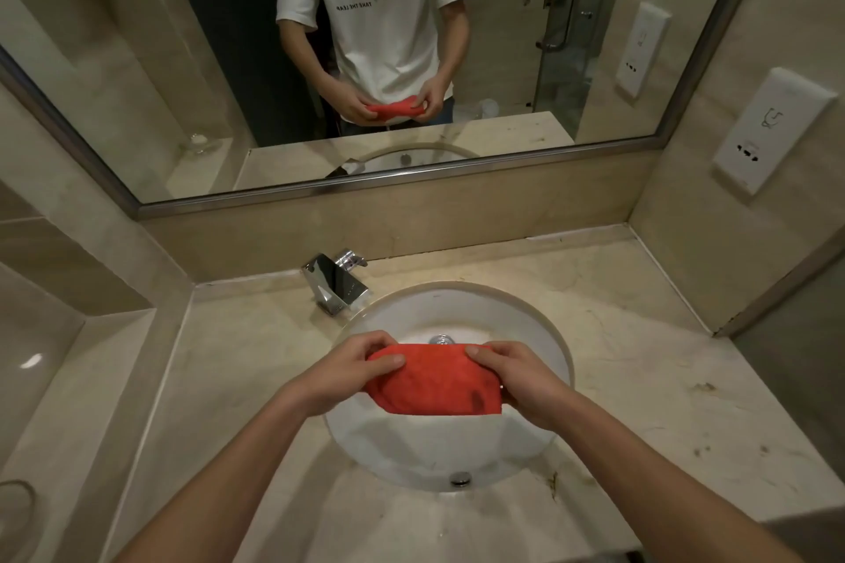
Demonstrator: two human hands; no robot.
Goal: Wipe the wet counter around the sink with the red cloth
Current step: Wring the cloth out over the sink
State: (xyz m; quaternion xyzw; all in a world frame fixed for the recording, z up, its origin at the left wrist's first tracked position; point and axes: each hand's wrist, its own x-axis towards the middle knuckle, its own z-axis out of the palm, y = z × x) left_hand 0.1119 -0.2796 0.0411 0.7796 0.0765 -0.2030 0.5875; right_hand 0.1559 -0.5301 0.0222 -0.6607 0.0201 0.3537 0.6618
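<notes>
A folded red cloth (432, 379) with a dark stain near its right end hangs in the air over the round white sink (439, 439). My left hand (352, 368) grips its left end, thumb on top. My right hand (514, 377) grips the right end the same way. The beige marble counter (640, 334) runs around the basin, with brown specks and stains on its right side and near the front rim.
A chrome faucet (336, 281) stands at the sink's back left. A framed mirror (366, 59) fills the back wall and reflects a person holding the cloth. A white socket plate (772, 128) is on the right wall. A lower ledge steps down on the left.
</notes>
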